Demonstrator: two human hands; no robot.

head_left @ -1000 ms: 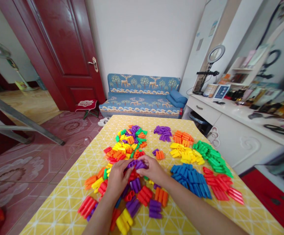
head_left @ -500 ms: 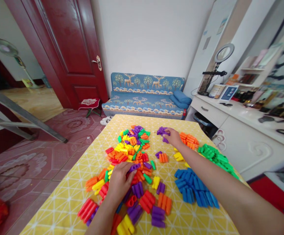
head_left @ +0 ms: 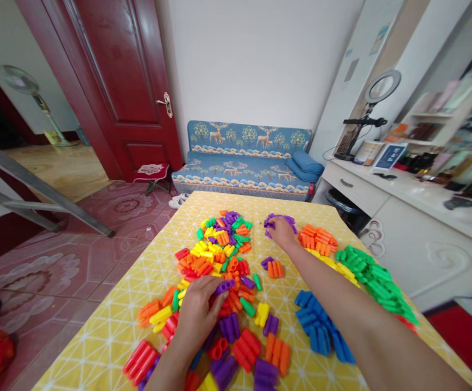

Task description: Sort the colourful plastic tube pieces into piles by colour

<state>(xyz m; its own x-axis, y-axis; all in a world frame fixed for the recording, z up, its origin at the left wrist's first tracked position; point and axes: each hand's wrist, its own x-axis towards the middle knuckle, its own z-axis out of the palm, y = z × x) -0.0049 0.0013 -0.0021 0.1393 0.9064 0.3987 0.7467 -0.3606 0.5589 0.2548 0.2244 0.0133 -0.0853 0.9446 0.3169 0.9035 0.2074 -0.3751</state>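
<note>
My left hand (head_left: 200, 304) is closed, pinching a purple tube block (head_left: 225, 286) between thumb and fingers above the mixed heap. That heap of red, orange (head_left: 200, 265), yellow and green tube blocks spreads beneath and around it. Farther off, my right hand (head_left: 281, 232) reaches to the purple pile (head_left: 288, 219). Its fingers are closed around a purple tube block (head_left: 269, 224) at the pile's left side; the hand hides part of the pile. Below its wrist lie an orange block (head_left: 275, 269) and a small purple one.
Sorted piles lie on the right: orange (head_left: 316, 239), yellow (head_left: 333, 264), green (head_left: 372, 274) and blue (head_left: 319, 320), partly behind my right forearm. A yellow patterned cloth (head_left: 109, 331) covers the table. Beyond are a blue sofa (head_left: 239, 168) and a white dresser (head_left: 415, 217).
My right hand has shifted slightly left over the purple pile, its fingertips now at the left side. My left hand keeps hold of its purple tube block. The camera view has shifted a little.
</note>
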